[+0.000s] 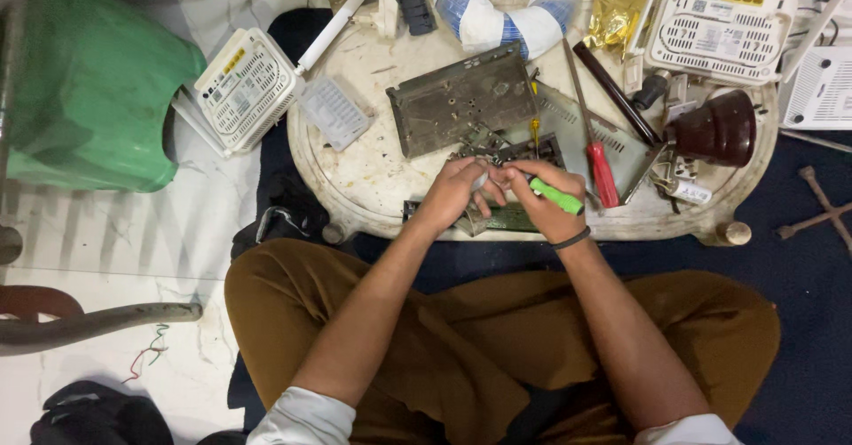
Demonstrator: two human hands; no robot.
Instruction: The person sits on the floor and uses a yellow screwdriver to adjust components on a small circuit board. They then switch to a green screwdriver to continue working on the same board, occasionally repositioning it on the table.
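Note:
My right hand (543, 198) grips a screwdriver with a bright green handle (557, 196), its tip pointing left toward my left hand. My left hand (457, 192) pinches a small pale part at the tool's tip, just above a green circuit board (510, 219) lying at the near edge of a low round white table (373, 183). Both hands meet over the board. A black band sits on my right wrist. What the small part is cannot be made out.
A grey metal chassis (457, 99), a red-handled screwdriver (603, 172), a dark brown bowl-shaped object (717, 127) and white router cases (721, 26) (241, 86) lie on and around the table. A green plastic stool (84, 81) stands left. A cross wrench (821, 210) lies right.

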